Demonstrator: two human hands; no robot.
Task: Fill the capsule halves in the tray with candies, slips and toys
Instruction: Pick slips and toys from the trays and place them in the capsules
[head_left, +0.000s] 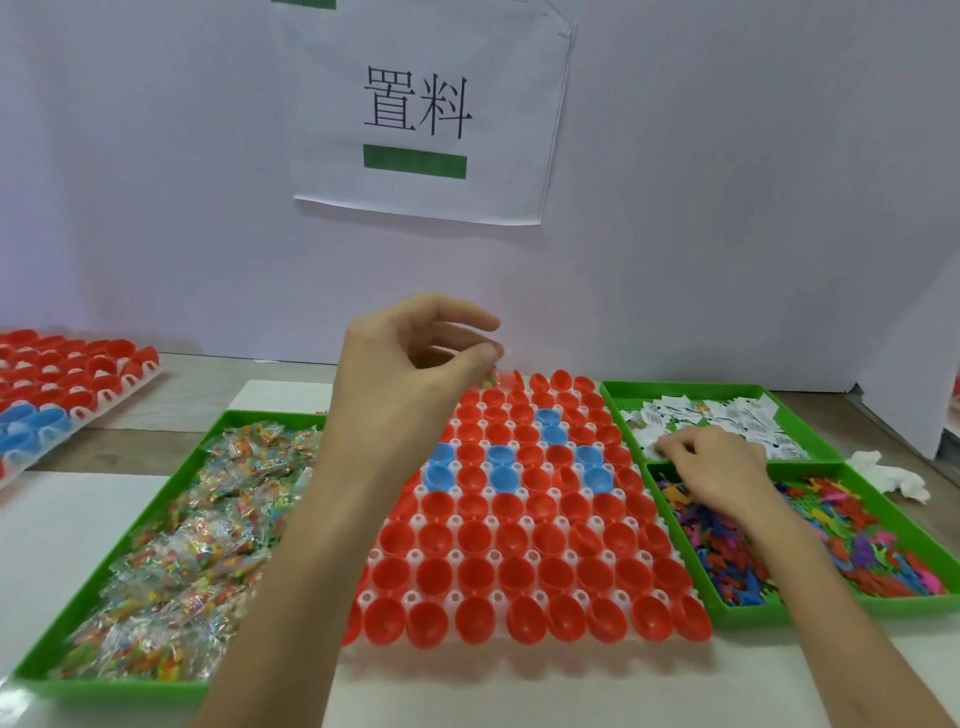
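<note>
At mid-table, saw a white tray (414, 558) packed with capsule halves set open side up, mostly red halves (519, 571) with a few blue halves (501, 475) scattered through the middle rows. Found the left hand (415, 358) raised above the tray's far left corner, fingers curled, thumb and fingertips close together around a faint clear glint; could not tell of any real grip there. Spotted a speckled scrap (487, 378) just under those fingertips, at the far row, too blurred to name. Left of the tray, just beside it, noted a green candy bin (104, 688) heaped with clear candy packets (171, 545). Right of the tray, noted two more green bins end to end: the far slip bin (675, 387) holding white paper slips (727, 410), the near toy bin (831, 610) holding small coloured plastic toys (857, 545). Found the right hand (711, 467) across the divide between those two bins, knuckles up, fingers curled down into the slips; could not tell pinching from merely touching. Beyond the toy bin, saw a crumpled white tissue (893, 475) on the table. At far left, well apart, saw a second tray (67, 384) of red and blue halves. On the wall behind, saw a paper sign (421, 109) with two printed characters over a green bar
</note>
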